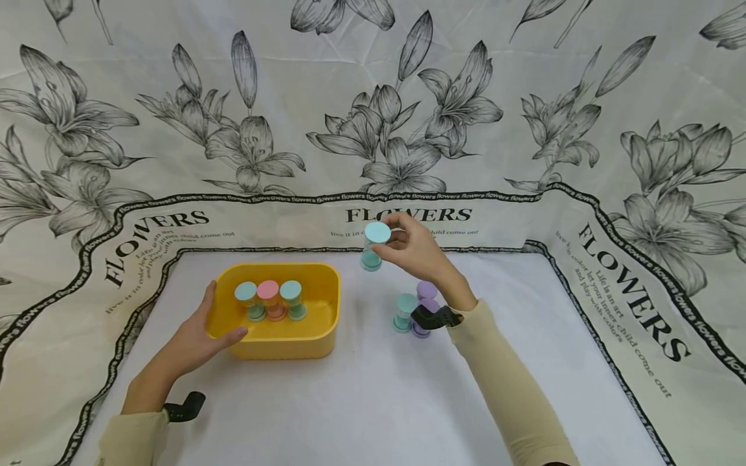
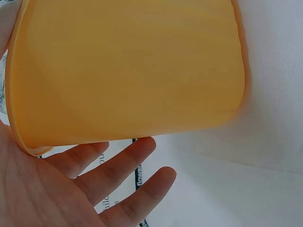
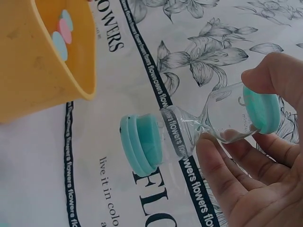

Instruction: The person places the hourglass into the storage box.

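My right hand (image 1: 416, 249) pinches a teal-capped hourglass (image 1: 373, 246) in the air, right of the yellow bin (image 1: 285, 349). In the right wrist view, the thumb and fingers hold this hourglass's clear glass (image 3: 227, 113) near one cap. My left hand (image 1: 195, 340) rests at the bin's left end, thumb over the front rim and fingers along the outer wall. In the left wrist view those fingers (image 2: 118, 172) are extended and spread. Inside the bin stand a blue-topped hourglass (image 1: 247, 291), a pink hourglass (image 1: 269, 291) and another blue-topped hourglass (image 1: 291, 291).
On the white tabletop (image 1: 350, 408), a teal hourglass (image 1: 405, 310) stands beside purple hourglasses (image 1: 428, 291), partly hidden by the black wrist strap (image 1: 434, 317). A flower-printed cloth (image 1: 402, 129) rises behind the table and along its sides.
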Action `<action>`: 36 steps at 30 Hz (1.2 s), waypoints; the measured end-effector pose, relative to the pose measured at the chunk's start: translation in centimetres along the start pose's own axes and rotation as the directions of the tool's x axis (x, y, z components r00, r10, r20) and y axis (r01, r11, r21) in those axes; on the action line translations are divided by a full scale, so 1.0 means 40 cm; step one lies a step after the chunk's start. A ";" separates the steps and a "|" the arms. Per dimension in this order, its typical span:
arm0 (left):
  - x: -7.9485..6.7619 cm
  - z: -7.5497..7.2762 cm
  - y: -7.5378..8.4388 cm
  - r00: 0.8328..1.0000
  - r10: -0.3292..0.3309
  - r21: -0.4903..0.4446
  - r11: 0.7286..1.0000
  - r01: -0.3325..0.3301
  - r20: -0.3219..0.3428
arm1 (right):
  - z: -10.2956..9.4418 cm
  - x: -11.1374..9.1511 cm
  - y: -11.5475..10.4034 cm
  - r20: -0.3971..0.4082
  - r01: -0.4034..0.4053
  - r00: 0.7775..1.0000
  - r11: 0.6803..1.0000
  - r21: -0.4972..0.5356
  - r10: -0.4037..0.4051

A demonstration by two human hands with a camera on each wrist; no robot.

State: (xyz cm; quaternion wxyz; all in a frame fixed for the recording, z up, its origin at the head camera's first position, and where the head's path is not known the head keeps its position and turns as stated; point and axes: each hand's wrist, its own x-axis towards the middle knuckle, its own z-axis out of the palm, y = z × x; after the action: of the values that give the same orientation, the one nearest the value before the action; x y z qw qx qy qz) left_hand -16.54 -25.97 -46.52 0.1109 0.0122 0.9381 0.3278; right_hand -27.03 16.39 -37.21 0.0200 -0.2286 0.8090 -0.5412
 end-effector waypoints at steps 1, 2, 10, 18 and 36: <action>0.000 -0.001 0.000 1.000 -0.001 0.001 1.000 0.001 -0.001 | 0.004 0.005 -0.005 0.007 0.007 1.000 1.000 0.001 -0.007; 0.000 -0.001 0.001 1.000 0.000 0.003 1.000 0.000 -0.002 | 0.008 0.011 -0.010 0.014 0.014 1.000 1.000 0.004 -0.015; 0.003 -0.004 0.003 1.000 0.008 0.010 1.000 -0.008 -0.006 | 0.046 0.051 -0.043 0.063 0.061 0.996 0.998 -0.012 -0.060; 0.004 0.001 -0.001 1.000 0.011 -0.003 1.000 -0.011 0.002 | 0.093 0.083 -0.068 0.133 0.106 0.986 0.994 0.007 -0.106; 0.007 0.003 -0.004 1.000 0.003 0.007 1.000 -0.003 -0.007 | 0.251 0.110 -0.080 0.274 0.098 0.954 0.989 0.111 -0.125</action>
State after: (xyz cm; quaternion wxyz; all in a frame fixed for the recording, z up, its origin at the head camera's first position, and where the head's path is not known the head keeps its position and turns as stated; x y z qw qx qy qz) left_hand -16.76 -26.01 -46.76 0.1068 0.0130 0.9397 0.3246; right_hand -27.02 4.96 -37.58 0.1146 -0.3471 0.7568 -0.5419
